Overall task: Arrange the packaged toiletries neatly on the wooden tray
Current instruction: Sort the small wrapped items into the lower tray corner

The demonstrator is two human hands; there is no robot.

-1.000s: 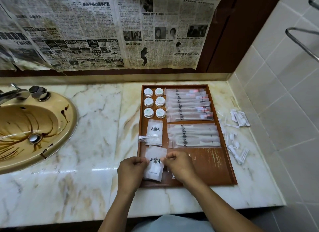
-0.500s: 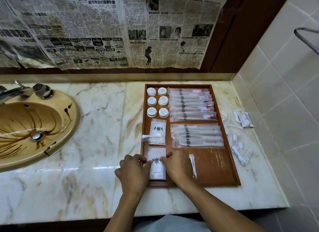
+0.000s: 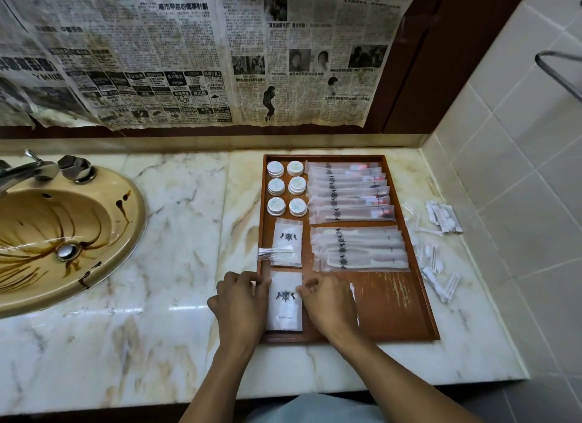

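Glossy veined marble counter [image 3: 176, 296], reddish wooden tray [image 3: 393, 300] with a scuffed, worn finish, matt white paper sachet [image 3: 285, 300], frosted plastic sleeves [image 3: 359, 249], shiny metal tap [image 3: 28, 170], glazed wall tiles [image 3: 519, 186], yellowed newspaper [image 3: 189, 54].

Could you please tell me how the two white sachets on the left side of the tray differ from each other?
The near sachet lies bare between the left hand and right hand, fingertips at its edges; the far sachet is untouched. A cotton swab packet lies across the far sachet's left edge; nothing lies on the near one. Both are white, flat, carry a dark emblem, and lie in the wooden tray's left column.
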